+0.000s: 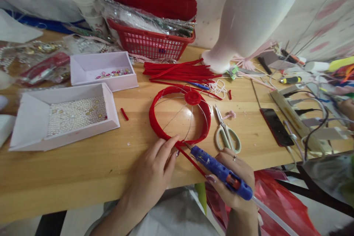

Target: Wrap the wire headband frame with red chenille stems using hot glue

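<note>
A round wire frame (152,118) wrapped in red fuzzy stem lies on the table, with thin wires running to a red coiled disc (193,97). My left hand (160,162) pinches its near rim, where a loose red pipe cleaner (192,161) leads off toward my right hand. In my right hand (232,180) is a blue hot glue gun (218,167), its nozzle at the rim beside my left fingertips. A clear glue stick (272,214) sticks out of the gun's back end. Scissors (227,134) with pale handles lie just beyond my right hand.
White boxes of pearls (20,132) and gems (79,77) stand left. Behind are a red basket (155,46), a bundle of red pipe cleaners (177,72) and a white mannequin head (254,11). A phone (276,127) and a power strip (295,114) with cables lie right.
</note>
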### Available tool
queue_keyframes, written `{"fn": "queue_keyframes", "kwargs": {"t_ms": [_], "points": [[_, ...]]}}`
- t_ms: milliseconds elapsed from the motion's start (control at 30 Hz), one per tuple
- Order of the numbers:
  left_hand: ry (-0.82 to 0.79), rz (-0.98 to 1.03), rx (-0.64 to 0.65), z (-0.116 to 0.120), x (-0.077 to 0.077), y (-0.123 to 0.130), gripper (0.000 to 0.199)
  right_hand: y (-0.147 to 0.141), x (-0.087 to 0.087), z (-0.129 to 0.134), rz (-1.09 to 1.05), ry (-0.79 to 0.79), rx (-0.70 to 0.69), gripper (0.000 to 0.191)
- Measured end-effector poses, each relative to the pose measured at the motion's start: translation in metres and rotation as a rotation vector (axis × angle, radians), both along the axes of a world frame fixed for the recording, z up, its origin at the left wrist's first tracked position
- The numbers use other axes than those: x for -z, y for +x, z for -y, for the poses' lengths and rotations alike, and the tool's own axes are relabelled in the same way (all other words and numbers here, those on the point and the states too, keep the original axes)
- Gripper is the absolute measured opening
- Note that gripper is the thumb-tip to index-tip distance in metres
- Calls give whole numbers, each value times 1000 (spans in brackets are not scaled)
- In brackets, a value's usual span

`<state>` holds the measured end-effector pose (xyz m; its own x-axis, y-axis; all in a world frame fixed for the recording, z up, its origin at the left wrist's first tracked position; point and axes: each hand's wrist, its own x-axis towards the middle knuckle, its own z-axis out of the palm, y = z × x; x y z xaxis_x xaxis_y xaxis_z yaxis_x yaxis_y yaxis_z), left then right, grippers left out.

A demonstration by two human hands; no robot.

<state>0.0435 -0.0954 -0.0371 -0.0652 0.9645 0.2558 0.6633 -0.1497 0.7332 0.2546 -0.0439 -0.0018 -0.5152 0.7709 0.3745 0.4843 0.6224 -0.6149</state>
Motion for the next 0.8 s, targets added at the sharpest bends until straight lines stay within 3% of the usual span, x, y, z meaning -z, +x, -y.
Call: {"fn": "queue_keyframes", "kwargs": {"t_ms": [800], "points": [[-12,5,8,0,-2,-1,37,-2,0,0,-38,-32,31,23]]}}
